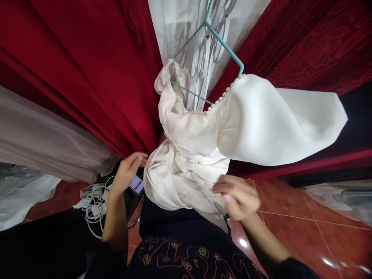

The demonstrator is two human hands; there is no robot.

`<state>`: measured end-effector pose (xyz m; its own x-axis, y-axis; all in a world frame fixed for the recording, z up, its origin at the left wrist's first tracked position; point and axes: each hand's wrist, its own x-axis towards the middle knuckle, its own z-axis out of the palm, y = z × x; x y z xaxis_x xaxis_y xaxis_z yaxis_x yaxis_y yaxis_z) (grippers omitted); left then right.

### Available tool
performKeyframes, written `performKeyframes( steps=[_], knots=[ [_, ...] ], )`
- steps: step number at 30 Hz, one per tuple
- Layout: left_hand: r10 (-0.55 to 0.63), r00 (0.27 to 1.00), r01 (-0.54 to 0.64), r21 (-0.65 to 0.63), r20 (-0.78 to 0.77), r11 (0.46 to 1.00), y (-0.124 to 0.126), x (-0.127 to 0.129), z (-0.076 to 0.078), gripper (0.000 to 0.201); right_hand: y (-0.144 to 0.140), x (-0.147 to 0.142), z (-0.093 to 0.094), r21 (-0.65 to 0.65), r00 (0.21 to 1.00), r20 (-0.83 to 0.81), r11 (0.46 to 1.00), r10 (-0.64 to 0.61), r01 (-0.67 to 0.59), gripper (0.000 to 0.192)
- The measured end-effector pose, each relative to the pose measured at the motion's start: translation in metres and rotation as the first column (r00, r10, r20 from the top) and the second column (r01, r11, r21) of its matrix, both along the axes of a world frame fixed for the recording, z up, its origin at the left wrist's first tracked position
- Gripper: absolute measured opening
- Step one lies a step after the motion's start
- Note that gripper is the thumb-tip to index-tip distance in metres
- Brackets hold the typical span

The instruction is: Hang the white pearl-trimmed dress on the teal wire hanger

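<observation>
Dress (203, 143) hangs on hanger (207, 50), long axis running 12 to 6. Right hand (238, 195) pinches hem at 5 o'clock, nearer; left hand (128, 170) open, fingertips at the bunched fabric's 9 o'clock edge.

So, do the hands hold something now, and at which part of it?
The right hand grips the white garment at its bunched lower fabric. The left hand touches the garment's left edge beside the red curtain; whether it grips cannot be told.

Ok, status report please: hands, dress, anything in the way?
Left hand open at the dress edge. Right hand pinching the bunched fabric. Dress hangs on hanger. Cables on floor, left.
</observation>
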<state>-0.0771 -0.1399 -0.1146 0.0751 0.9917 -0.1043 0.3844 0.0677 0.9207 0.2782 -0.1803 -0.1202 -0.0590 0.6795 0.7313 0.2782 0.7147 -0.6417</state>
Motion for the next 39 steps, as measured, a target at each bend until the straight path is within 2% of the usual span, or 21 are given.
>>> performKeyframes(
  steps=[1, 2, 3, 5, 7, 9, 12, 14, 16, 18, 20, 22, 24, 26, 29, 31, 32, 34, 36, 38, 39],
  knots=[
    [0.050, 0.997, -0.060, 0.201, 0.055, 0.978, 0.020, 0.013, 0.013, 0.040, 0.009, -0.018, 0.019, 0.065, 0.973, 0.054, 0.972, 0.222, -0.226, 0.021],
    [0.054, 0.993, -0.087, 0.355, 0.103, 0.931, 0.042, 0.028, 0.026, 0.036, 0.019, -0.035, 0.037, 0.037, 0.930, 0.085, 0.932, 0.358, -0.362, 0.045],
    [0.022, 0.991, -0.082, 0.477, 0.130, 0.875, 0.066, 0.044, 0.040, 0.034, 0.028, -0.047, 0.052, -0.006, 0.917, 0.034, 0.918, 0.397, -0.397, 0.064],
    [-0.066, 0.987, -0.053, 0.687, 0.146, 0.725, 0.118, 0.070, 0.064, 0.036, 0.045, -0.058, 0.075, -0.010, 0.937, -0.162, 0.949, 0.310, -0.316, 0.077],
    [-0.095, 0.988, -0.043, 0.803, 0.124, 0.594, 0.174, 0.087, 0.083, 0.047, 0.060, -0.050, 0.085, -0.012, 0.925, -0.356, 0.988, 0.137, -0.151, 0.071],
    [-0.071, 0.997, 0.019, 0.827, 0.026, 0.562, 0.223, 0.093, 0.096, 0.055, 0.071, -0.032, 0.086, -0.021, 0.889, -0.457, 1.000, 0.009, -0.021, 0.062],
    [0.083, 0.982, 0.089, 0.809, -0.167, 0.581, 0.259, 0.089, 0.106, 0.032, 0.081, -0.007, 0.082, -0.031, 0.868, -0.492, 0.998, -0.065, 0.057, 0.054],
    [0.192, 0.958, 0.070, 0.820, -0.215, 0.569, 0.248, 0.083, 0.110, 0.017, 0.084, -0.002, 0.082, -0.020, 0.866, -0.494, 0.997, -0.079, 0.080, 0.054],
    [0.240, 0.954, 0.027, 0.846, -0.181, 0.532, 0.217, 0.079, 0.113, 0.016, 0.084, -0.007, 0.085, 0.033, 0.865, -0.498, 0.995, -0.066, 0.094, 0.056],
    [0.226, 0.968, -0.027, 0.849, -0.110, 0.527, 0.178, 0.077, 0.116, 0.019, 0.087, -0.016, 0.092, 0.105, 0.883, -0.468, 0.992, -0.017, 0.075, 0.053],
    [0.211, 0.975, -0.054, 0.855, -0.065, 0.515, 0.144, 0.078, 0.119, 0.021, 0.096, -0.025, 0.102, 0.124, 0.933, -0.359, 0.992, 0.016, 0.031, 0.042],
    [0.163, 0.987, -0.070, 0.871, -0.012, 0.487, 0.126, 0.080, 0.122, 0.020, 0.113, -0.031, 0.109, 0.097, 0.989, -0.150, 0.995, -0.009, 0.024, 0.032],
    [0.113, 0.991, -0.116, 0.886, 0.073, 0.449, 0.124, 0.080, 0.126, 0.019, 0.133, -0.034, 0.111, 0.073, 0.994, 0.083, 0.995, -0.076, 0.070, 0.024],
    [0.110, 0.976, -0.218, 0.892, 0.189, 0.397, 0.135, 0.075, 0.131, 0.029, 0.151, -0.038, 0.105, 0.066, 0.966, 0.208, 0.987, -0.154, 0.143, 0.021],
    [0.206, 0.909, -0.405, 0.886, 0.363, 0.225, 0.157, 0.057, 0.132, 0.042, 0.161, -0.045, 0.092, 0.096, 0.950, 0.192, 0.968, -0.245, 0.230, 0.019],
    [0.285, 0.834, -0.520, 0.846, 0.473, 0.116, 0.163, 0.042, 0.122, 0.042, 0.159, -0.051, 0.085, 0.130, 0.953, 0.148, 0.961, -0.263, 0.245, 0.017],
    [0.324, 0.787, -0.578, 0.811, 0.525, 0.090, 0.162, 0.037, 0.113, 0.040, 0.158, -0.053, 0.082, 0.141, 0.958, 0.122, 0.960, -0.261, 0.244, 0.016],
    [0.400, 0.674, -0.708, 0.698, 0.622, 0.108, 0.150, 0.033, 0.089, 0.031, 0.156, -0.056, 0.080, 0.142, 0.968, 0.061, 0.962, -0.242, 0.231, 0.016],
    [0.455, 0.610, -0.787, 0.566, 0.649, 0.246, 0.131, 0.038, 0.063, 0.024, 0.157, -0.058, 0.079, 0.137, 0.974, 0.013, 0.965, -0.225, 0.222, 0.016],
    [0.455, 0.660, -0.751, 0.513, 0.598, 0.415, 0.113, 0.052, 0.045, 0.018, 0.158, -0.058, 0.078, 0.141, 0.972, 0.008, 0.963, -0.234, 0.231, 0.017],
    [0.438, 0.697, -0.716, 0.530, 0.567, 0.454, 0.107, 0.061, 0.041, 0.017, 0.159, -0.059, 0.078, 0.150, 0.968, 0.014, 0.958, -0.249, 0.244, 0.017]
  ],
)
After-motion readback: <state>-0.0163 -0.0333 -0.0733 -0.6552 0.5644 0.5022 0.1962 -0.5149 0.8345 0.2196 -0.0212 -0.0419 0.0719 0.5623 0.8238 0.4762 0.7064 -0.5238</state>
